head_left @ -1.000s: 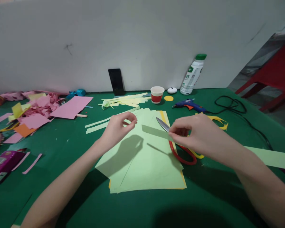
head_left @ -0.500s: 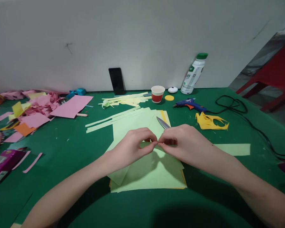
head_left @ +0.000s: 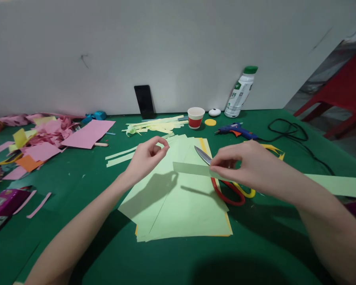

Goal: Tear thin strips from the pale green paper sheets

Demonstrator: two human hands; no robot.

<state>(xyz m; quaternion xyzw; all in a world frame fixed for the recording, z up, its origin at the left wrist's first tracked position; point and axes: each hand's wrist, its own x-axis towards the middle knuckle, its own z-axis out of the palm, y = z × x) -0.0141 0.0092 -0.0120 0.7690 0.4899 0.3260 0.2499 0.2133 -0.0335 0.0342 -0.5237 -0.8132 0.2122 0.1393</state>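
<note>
My right hand (head_left: 240, 160) pinches a long pale green paper strip (head_left: 191, 168); one end reaches left over the stacked sheets, and the other emerges beyond my right wrist. Below this hand lie scissors (head_left: 230, 198) with red and yellow handles, partly hidden by the hand and strip. Raised over the upper left of the pale green paper sheets (head_left: 190, 217) is my left hand (head_left: 146, 158). Its thumb and forefinger curl together, with nothing visible between them. Yellow sheet edges peek out under the green stack.
Cut strips (head_left: 157, 126), a paper cup (head_left: 195, 118), a leaning phone (head_left: 144, 101) and a bottle (head_left: 241, 93) line the wall. A glue gun (head_left: 235, 130) with a black cord lies right. Pink paper scraps (head_left: 52, 134) and a purple device (head_left: 7, 208) occupy the left.
My hands have parted from their fingertip-to-fingertip position. The left moved left and up, off the strip; the right shifted right, keeping it. The scissors' handles now show.
</note>
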